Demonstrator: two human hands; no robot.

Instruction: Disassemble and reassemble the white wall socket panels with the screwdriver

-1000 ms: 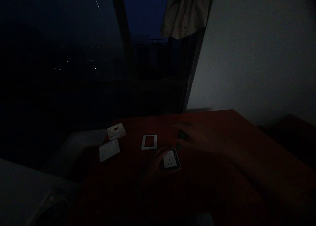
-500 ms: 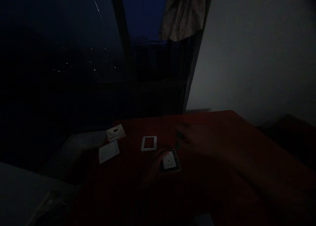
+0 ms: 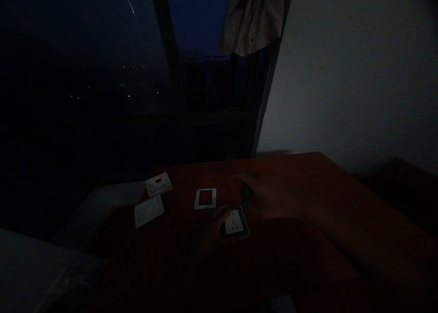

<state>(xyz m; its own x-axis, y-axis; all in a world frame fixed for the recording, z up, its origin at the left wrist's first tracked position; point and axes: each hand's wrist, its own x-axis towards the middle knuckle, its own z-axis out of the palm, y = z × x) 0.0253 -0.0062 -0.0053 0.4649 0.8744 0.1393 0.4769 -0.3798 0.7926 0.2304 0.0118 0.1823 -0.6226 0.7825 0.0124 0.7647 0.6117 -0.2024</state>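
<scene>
A wall socket (image 3: 234,223) with a white face and a dark surround lies on the red-brown table (image 3: 294,167). Dim light hides most of my left hand (image 3: 216,225), whose fingers curl over the socket's left side and top edge. My right hand (image 3: 273,196) is closed around the green handle of a screwdriver (image 3: 247,195). The screwdriver stands nearly upright, its thin shaft reaching down to the socket's upper right corner. Whether the tip sits in a screw, I cannot tell.
Behind the socket lies a white square frame (image 3: 197,200). Two pale plates, one with a small cut-out (image 3: 164,187) and one flatter (image 3: 149,211), rest at the table's left edge. A wall (image 3: 342,85) rises on the right, and a dark window (image 3: 130,89) is behind.
My right hand was blurred by motion and now shows more sharply, with its upper finger stretched further left over the green handle. The socket and my left hand stay nearly in place.
</scene>
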